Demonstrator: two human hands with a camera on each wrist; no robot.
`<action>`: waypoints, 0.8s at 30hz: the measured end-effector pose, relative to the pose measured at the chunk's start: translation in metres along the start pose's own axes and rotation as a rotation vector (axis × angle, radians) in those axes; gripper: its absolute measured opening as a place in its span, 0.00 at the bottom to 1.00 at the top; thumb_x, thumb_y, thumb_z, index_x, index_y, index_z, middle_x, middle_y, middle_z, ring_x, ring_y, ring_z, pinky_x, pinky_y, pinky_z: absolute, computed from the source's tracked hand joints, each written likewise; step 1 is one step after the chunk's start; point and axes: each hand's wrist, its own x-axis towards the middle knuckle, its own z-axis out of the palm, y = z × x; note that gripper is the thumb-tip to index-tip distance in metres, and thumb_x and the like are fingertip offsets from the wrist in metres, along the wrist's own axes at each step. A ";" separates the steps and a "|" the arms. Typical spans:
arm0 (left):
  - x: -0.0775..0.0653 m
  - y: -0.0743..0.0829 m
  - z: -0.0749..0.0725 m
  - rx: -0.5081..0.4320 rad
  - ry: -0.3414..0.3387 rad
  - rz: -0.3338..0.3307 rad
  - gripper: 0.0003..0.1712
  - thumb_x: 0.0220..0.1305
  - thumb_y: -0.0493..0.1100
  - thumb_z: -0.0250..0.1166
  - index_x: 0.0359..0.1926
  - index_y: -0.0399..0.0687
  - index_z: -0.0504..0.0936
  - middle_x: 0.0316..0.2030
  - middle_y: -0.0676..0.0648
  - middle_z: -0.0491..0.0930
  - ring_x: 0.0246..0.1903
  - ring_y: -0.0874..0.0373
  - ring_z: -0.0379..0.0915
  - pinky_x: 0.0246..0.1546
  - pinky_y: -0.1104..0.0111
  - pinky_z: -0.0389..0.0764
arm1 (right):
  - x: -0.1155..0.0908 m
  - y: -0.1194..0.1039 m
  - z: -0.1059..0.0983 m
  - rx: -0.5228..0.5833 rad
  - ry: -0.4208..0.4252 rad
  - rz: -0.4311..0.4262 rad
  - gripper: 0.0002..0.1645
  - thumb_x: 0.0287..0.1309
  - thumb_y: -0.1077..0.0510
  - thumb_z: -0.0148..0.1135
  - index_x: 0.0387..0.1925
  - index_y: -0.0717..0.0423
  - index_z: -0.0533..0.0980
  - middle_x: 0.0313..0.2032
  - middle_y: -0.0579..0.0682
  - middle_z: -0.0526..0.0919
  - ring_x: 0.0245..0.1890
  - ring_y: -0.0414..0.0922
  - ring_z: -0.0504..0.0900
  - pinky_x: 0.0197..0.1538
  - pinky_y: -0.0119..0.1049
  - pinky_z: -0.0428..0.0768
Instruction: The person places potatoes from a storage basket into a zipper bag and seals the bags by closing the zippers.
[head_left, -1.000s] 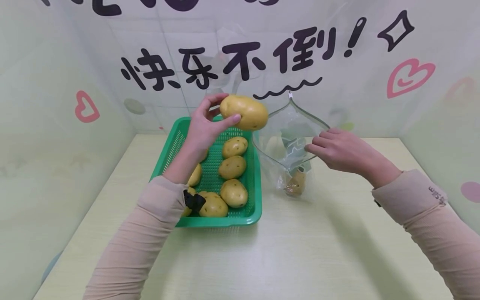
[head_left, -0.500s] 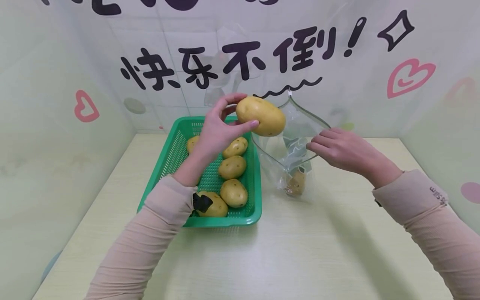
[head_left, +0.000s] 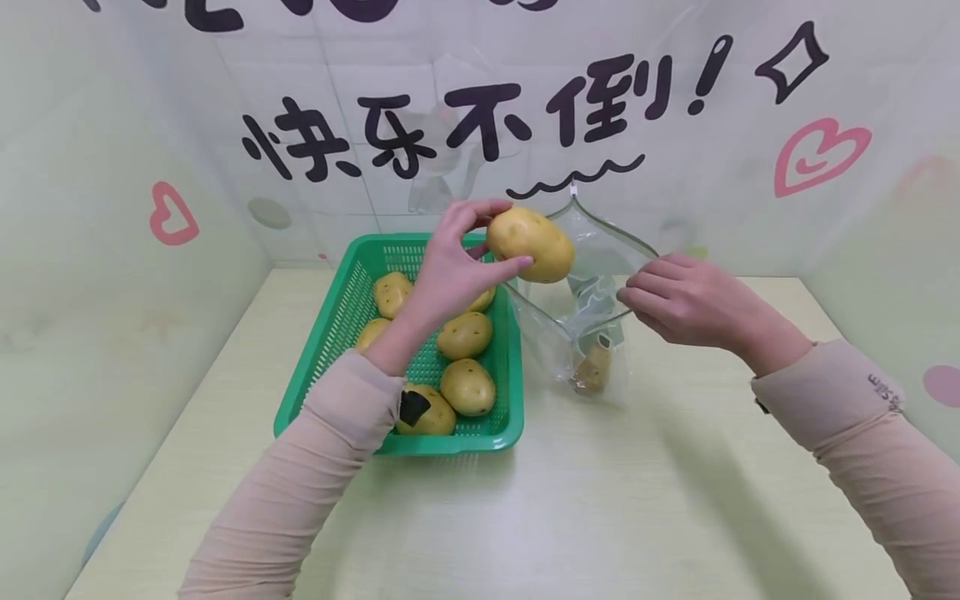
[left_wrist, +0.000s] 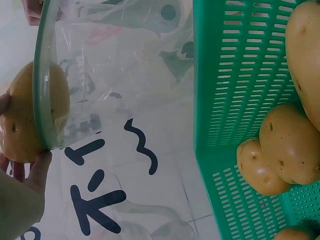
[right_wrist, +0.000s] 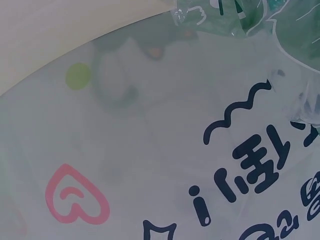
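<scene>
In the head view my left hand (head_left: 457, 262) grips a yellow potato (head_left: 532, 242), thumb below and fingers above. It is at the open mouth of a clear zip bag (head_left: 551, 346). The left wrist view shows the bag's green zip strip (left_wrist: 42, 90) crossing in front of the potato (left_wrist: 17, 125), part of which is seen through the plastic. My right hand (head_left: 686, 304) pinches the right side of the bag's rim. One brownish potato (head_left: 591, 368) lies at the bag's bottom. The right wrist view catches only some bag plastic (right_wrist: 220, 17), no hand.
A green perforated basket (head_left: 512, 408) with several potatoes (head_left: 468, 387) stands left of the bag on the pale table (head_left: 570, 517). Behind rises a printed backdrop (head_left: 480, 50) with black characters and pink hearts.
My left hand has carried the potato to the right and slightly down, from above the basket to the bag's mouth. The right hand keeps its hold on the rim, nearly still.
</scene>
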 end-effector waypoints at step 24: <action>0.010 -0.004 0.010 0.059 -0.050 0.106 0.35 0.51 0.36 0.73 0.62 0.43 0.73 0.60 0.44 0.73 0.61 0.54 0.67 0.61 0.69 0.73 | 0.001 0.004 -0.003 0.019 0.003 0.096 0.22 0.73 0.60 0.40 0.31 0.62 0.79 0.25 0.52 0.84 0.26 0.49 0.82 0.32 0.42 0.82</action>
